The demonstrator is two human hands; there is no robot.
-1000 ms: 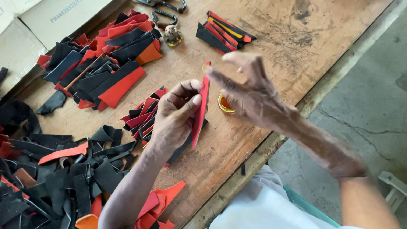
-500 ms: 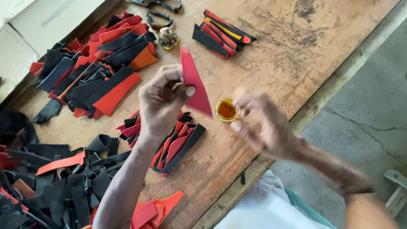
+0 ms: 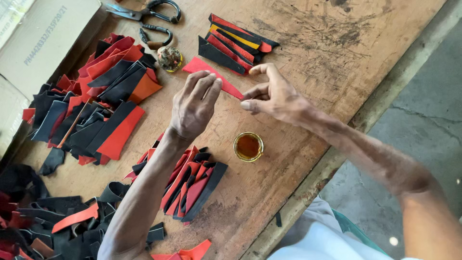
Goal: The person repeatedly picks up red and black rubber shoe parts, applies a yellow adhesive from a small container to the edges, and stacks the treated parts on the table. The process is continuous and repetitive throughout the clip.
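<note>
Overhead: left hand (image 3: 195, 108) grip grasping red leather strip (image 3: 211, 74) above wooden surface (image 3: 313, 53); right hand (image 3: 274, 96) loosely released, fingertip touching strip's tip; small glue cup (image 3: 248, 146) nearby.

Red leather piece (image 3: 211, 76): one flat, long triangular cut, broad at its upper-left end and tapering to a narrow tip at lower right. Smooth, uniform red surface, unfolded. Held just above the wooden workbench, near the small stack of red, black and yellow strips; middle part hidden behind fingers.
</note>
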